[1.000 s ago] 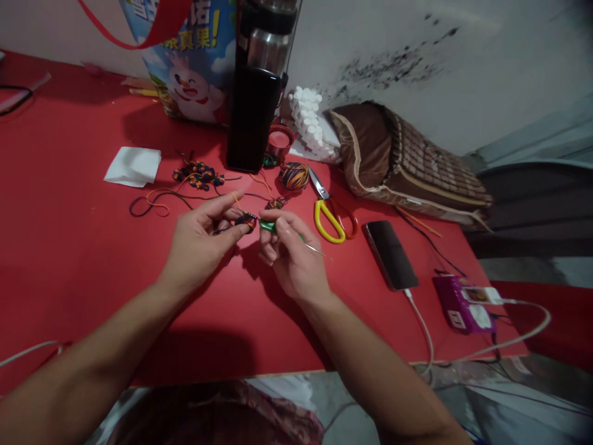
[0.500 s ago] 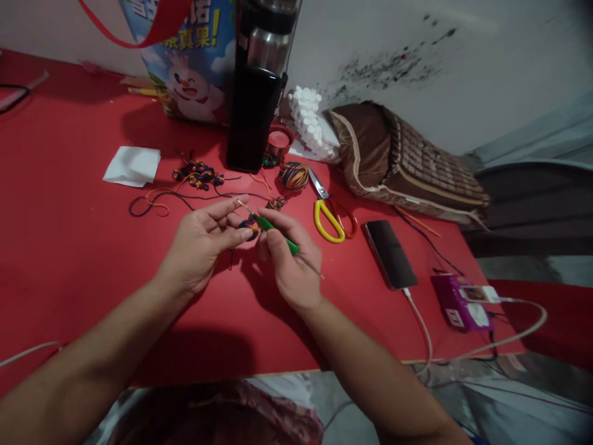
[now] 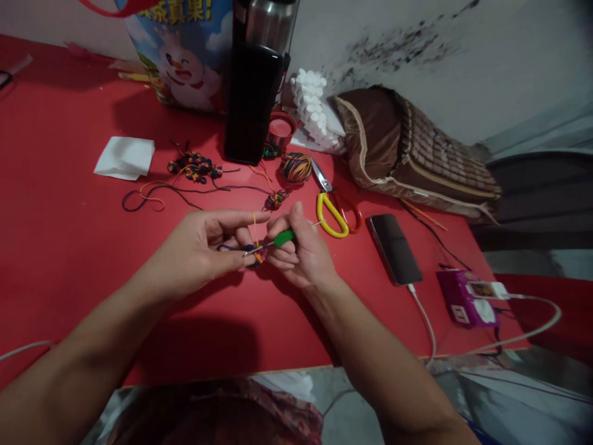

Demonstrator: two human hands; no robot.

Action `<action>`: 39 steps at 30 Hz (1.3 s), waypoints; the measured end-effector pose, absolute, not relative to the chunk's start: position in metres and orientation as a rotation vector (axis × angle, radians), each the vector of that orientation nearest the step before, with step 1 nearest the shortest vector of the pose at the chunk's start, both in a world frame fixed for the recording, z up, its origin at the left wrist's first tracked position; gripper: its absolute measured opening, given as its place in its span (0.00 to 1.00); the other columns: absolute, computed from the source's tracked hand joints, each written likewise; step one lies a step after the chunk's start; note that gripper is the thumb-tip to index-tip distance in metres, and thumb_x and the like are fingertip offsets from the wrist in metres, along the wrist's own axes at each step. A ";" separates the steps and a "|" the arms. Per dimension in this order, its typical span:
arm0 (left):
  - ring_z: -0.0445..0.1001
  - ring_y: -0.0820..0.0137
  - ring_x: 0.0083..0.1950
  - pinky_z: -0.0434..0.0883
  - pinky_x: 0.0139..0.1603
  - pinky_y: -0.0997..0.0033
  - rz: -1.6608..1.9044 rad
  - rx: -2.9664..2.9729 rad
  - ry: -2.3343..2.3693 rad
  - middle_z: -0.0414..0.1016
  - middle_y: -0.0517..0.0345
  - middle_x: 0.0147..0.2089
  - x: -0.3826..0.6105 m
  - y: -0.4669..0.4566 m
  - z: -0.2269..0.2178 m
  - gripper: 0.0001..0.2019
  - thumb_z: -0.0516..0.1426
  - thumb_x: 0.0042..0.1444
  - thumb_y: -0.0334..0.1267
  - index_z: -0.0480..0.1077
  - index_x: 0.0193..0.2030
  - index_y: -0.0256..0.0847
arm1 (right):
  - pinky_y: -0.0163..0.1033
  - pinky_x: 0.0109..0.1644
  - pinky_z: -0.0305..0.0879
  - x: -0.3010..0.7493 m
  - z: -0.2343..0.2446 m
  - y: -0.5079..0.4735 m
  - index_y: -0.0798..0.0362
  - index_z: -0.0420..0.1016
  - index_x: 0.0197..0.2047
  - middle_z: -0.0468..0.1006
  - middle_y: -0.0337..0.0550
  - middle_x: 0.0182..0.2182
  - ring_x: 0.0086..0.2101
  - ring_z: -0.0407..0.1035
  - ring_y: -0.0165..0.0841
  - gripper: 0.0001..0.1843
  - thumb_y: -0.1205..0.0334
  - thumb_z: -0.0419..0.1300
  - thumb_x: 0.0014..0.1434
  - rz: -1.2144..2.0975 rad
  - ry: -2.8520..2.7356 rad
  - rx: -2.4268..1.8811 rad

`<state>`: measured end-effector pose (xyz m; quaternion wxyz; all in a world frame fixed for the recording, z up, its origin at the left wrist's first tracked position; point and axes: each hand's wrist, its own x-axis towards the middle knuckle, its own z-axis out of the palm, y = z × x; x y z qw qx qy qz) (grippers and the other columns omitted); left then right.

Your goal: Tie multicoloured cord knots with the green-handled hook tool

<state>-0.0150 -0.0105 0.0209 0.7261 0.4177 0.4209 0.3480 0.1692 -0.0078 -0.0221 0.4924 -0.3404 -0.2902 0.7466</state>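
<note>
My left hand (image 3: 210, 244) pinches a small crochet piece (image 3: 260, 254) in dark blue, orange and purple between thumb and fingers. An orange strand of yarn (image 3: 254, 228) runs taut from the piece up to the outstretched left index finger. My right hand (image 3: 301, 250) is closed around the green handle of a crochet hook (image 3: 284, 237). The hook's metal tip points left and lies at the piece, by the left thumb. Just beyond the hands lie a small bundle of yarn (image 3: 276, 199) and a multicoloured yarn ball (image 3: 296, 167).
Scissors (image 3: 332, 214) with yellow and red handles lie right of the yarn ball. Crocheted pieces (image 3: 195, 167) and a folded white tissue (image 3: 124, 157) are at left. A black phone (image 3: 252, 105) leans upright behind; another phone (image 3: 395, 248), a purple box (image 3: 466, 298) and a brown cushion (image 3: 417, 154) are right.
My right hand has turned, so the hook now lies nearly level, pointing left. The left index finger has stretched out with orange yarn over it. The view has tilted slightly down.
</note>
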 end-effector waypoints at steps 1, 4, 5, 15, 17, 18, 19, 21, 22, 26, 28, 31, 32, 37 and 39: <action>0.77 0.73 0.26 0.73 0.26 0.77 0.747 0.945 0.920 0.76 0.62 0.29 -0.016 -0.011 0.022 0.24 0.69 0.46 0.23 0.87 0.52 0.42 | 0.26 0.14 0.38 0.170 -0.022 -0.007 0.54 0.82 0.24 0.53 0.23 0.11 0.12 0.40 0.16 0.30 0.34 0.76 0.53 1.812 -0.727 -0.829; 0.75 0.75 0.25 0.72 0.26 0.78 0.725 1.003 0.909 0.74 0.63 0.30 -0.017 -0.011 0.023 0.25 0.68 0.47 0.23 0.87 0.53 0.42 | 0.26 0.14 0.38 0.173 -0.021 -0.007 0.55 0.82 0.23 0.50 0.22 0.10 0.11 0.40 0.17 0.31 0.33 0.74 0.56 1.781 -0.774 -0.849; 0.74 0.76 0.25 0.72 0.26 0.78 0.723 1.018 0.907 0.73 0.63 0.30 -0.017 -0.011 0.023 0.26 0.68 0.47 0.23 0.87 0.54 0.42 | 0.27 0.14 0.38 0.173 -0.021 -0.007 0.55 0.82 0.23 0.50 0.23 0.10 0.11 0.40 0.17 0.31 0.33 0.73 0.57 1.766 -0.786 -0.860; 0.75 0.75 0.23 0.70 0.23 0.80 0.726 1.043 0.915 0.76 0.62 0.29 -0.016 -0.009 0.023 0.27 0.68 0.47 0.23 0.85 0.56 0.38 | 0.29 0.14 0.38 0.177 -0.017 -0.006 0.54 0.83 0.22 0.52 0.25 0.10 0.11 0.42 0.18 0.33 0.31 0.69 0.60 1.642 -0.838 -0.924; 0.75 0.75 0.24 0.69 0.22 0.80 0.730 1.035 0.919 0.76 0.62 0.29 -0.016 -0.010 0.024 0.27 0.68 0.46 0.23 0.85 0.56 0.38 | 0.29 0.14 0.39 0.178 -0.016 -0.006 0.54 0.83 0.22 0.53 0.25 0.10 0.11 0.42 0.18 0.32 0.32 0.71 0.58 1.616 -0.849 -0.930; 0.75 0.76 0.23 0.68 0.22 0.80 0.731 1.033 0.921 0.75 0.63 0.28 -0.016 -0.010 0.024 0.27 0.69 0.46 0.23 0.85 0.56 0.38 | 0.29 0.14 0.39 0.179 -0.016 -0.006 0.54 0.83 0.22 0.53 0.25 0.10 0.11 0.42 0.18 0.31 0.33 0.72 0.58 1.607 -0.852 -0.927; 0.74 0.76 0.23 0.68 0.22 0.80 0.733 1.030 0.924 0.75 0.63 0.28 -0.015 -0.010 0.024 0.27 0.69 0.46 0.23 0.85 0.56 0.37 | 0.29 0.14 0.39 0.179 -0.016 -0.006 0.54 0.84 0.22 0.54 0.26 0.10 0.11 0.42 0.18 0.30 0.33 0.72 0.57 1.601 -0.854 -0.924; 0.74 0.76 0.23 0.69 0.22 0.80 0.745 1.018 0.933 0.75 0.63 0.29 -0.015 -0.009 0.025 0.27 0.69 0.45 0.23 0.85 0.56 0.37 | 0.29 0.15 0.39 0.179 -0.016 -0.006 0.54 0.84 0.23 0.54 0.26 0.10 0.11 0.42 0.18 0.30 0.33 0.73 0.57 1.587 -0.855 -0.930; 0.73 0.76 0.24 0.69 0.22 0.80 0.754 1.012 0.940 0.75 0.64 0.29 -0.015 -0.009 0.025 0.27 0.68 0.45 0.23 0.86 0.55 0.38 | 0.29 0.15 0.39 0.179 -0.017 -0.006 0.53 0.83 0.23 0.54 0.26 0.11 0.11 0.42 0.18 0.30 0.33 0.72 0.57 1.579 -0.855 -0.939; 0.74 0.76 0.25 0.71 0.23 0.80 0.775 1.019 0.964 0.74 0.64 0.29 -0.015 -0.009 0.024 0.25 0.68 0.45 0.22 0.86 0.52 0.39 | 0.30 0.15 0.39 0.178 -0.018 -0.006 0.53 0.81 0.22 0.56 0.27 0.11 0.12 0.43 0.18 0.32 0.31 0.72 0.56 1.537 -0.847 -0.976; 0.74 0.76 0.24 0.70 0.23 0.80 0.779 1.023 0.979 0.75 0.63 0.29 -0.015 -0.009 0.024 0.25 0.68 0.45 0.22 0.87 0.51 0.39 | 0.30 0.15 0.39 0.177 -0.019 -0.006 0.54 0.80 0.21 0.57 0.27 0.11 0.12 0.43 0.18 0.33 0.31 0.72 0.56 1.527 -0.839 -0.982; 0.73 0.76 0.24 0.69 0.21 0.81 0.786 1.009 0.984 0.76 0.63 0.29 -0.015 -0.008 0.024 0.25 0.68 0.44 0.21 0.87 0.51 0.39 | 0.29 0.15 0.38 0.176 -0.019 -0.006 0.54 0.79 0.20 0.57 0.27 0.11 0.11 0.43 0.18 0.33 0.31 0.72 0.56 1.526 -0.821 -0.973; 0.73 0.76 0.24 0.69 0.21 0.81 0.788 1.006 0.981 0.76 0.63 0.29 -0.015 -0.008 0.024 0.25 0.68 0.44 0.21 0.87 0.51 0.39 | 0.29 0.15 0.38 0.176 -0.019 -0.006 0.54 0.79 0.20 0.57 0.27 0.11 0.11 0.43 0.18 0.33 0.31 0.72 0.56 1.524 -0.817 -0.969; 0.73 0.76 0.24 0.69 0.21 0.80 0.799 1.040 0.975 0.77 0.62 0.28 -0.015 -0.007 0.025 0.25 0.67 0.44 0.21 0.87 0.51 0.39 | 0.30 0.15 0.38 0.176 -0.019 -0.006 0.54 0.80 0.21 0.57 0.27 0.11 0.12 0.44 0.18 0.32 0.32 0.72 0.56 1.499 -0.814 -0.986; 0.73 0.76 0.24 0.70 0.22 0.80 0.808 1.049 0.977 0.76 0.63 0.28 -0.014 -0.006 0.024 0.25 0.67 0.44 0.21 0.87 0.51 0.40 | 0.30 0.15 0.38 0.176 -0.019 -0.006 0.53 0.81 0.23 0.57 0.27 0.12 0.12 0.44 0.19 0.32 0.31 0.72 0.56 1.490 -0.816 -0.980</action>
